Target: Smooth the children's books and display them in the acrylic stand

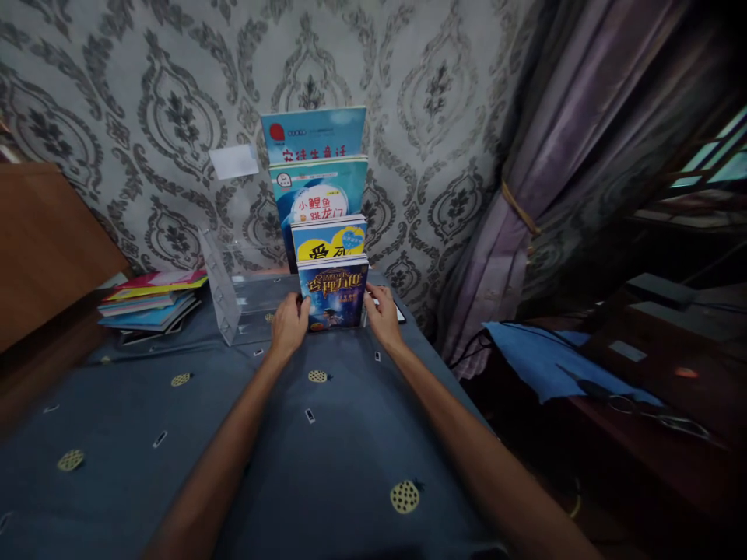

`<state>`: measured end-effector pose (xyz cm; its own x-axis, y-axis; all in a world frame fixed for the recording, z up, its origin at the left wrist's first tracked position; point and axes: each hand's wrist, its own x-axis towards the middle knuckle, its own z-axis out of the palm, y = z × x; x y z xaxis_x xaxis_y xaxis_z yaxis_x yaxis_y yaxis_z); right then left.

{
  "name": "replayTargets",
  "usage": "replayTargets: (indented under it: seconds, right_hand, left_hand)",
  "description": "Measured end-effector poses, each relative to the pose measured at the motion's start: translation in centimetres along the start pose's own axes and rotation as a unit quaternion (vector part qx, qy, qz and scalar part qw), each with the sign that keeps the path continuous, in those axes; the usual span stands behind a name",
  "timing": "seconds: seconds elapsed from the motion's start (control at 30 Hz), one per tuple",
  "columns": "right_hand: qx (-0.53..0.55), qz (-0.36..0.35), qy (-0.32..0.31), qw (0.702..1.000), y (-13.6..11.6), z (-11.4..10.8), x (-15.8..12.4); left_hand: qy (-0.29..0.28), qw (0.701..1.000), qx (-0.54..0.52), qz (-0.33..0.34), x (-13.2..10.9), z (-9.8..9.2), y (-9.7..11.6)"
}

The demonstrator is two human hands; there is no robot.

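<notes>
A small dark blue book [334, 299] with gold lettering stands upright at the front of a stepped row of books. At its left edge my left hand [290, 320] grips, thumb toward the cover, other fingers partly hidden. My right hand [382, 313] grips the right edge, fingers curled around the side. Behind it rise a blue-and-yellow book [330, 237], a teal book [318, 190] with a white circle, and a taller light blue book [315, 132] at the back. What holds the books up is mostly hidden.
A clear plastic panel [220, 292] stands to the left, beside a stack of colorful books [155, 299]. The blue patterned cloth [280, 467] covers the table, which meets the wallpapered wall. At right are a tied curtain [496, 233], a blue cloth [542, 362] and scissors [642, 412].
</notes>
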<state>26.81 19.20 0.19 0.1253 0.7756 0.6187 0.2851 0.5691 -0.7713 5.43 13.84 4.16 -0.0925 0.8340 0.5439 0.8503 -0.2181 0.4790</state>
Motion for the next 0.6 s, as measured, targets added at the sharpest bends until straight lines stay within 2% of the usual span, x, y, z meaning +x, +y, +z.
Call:
replayTargets:
  seconds: [0.13,0.27,0.6]
  right_hand:
    - [-0.012,0.003,0.020,1.000,-0.1,0.0,0.0]
    - [-0.016,0.056,0.043,0.997,0.0,0.1,-0.2]
    - [-0.038,0.098,0.042,0.994,-0.3,0.4,-0.5]
  left_hand:
    - [-0.003,1.000,0.002,0.000,0.0,0.0,0.1]
    - [-0.012,0.999,0.042,-0.003,0.0,0.0,0.3]
    - [-0.036,0.989,0.133,-0.051,0.0,0.0,2.0]
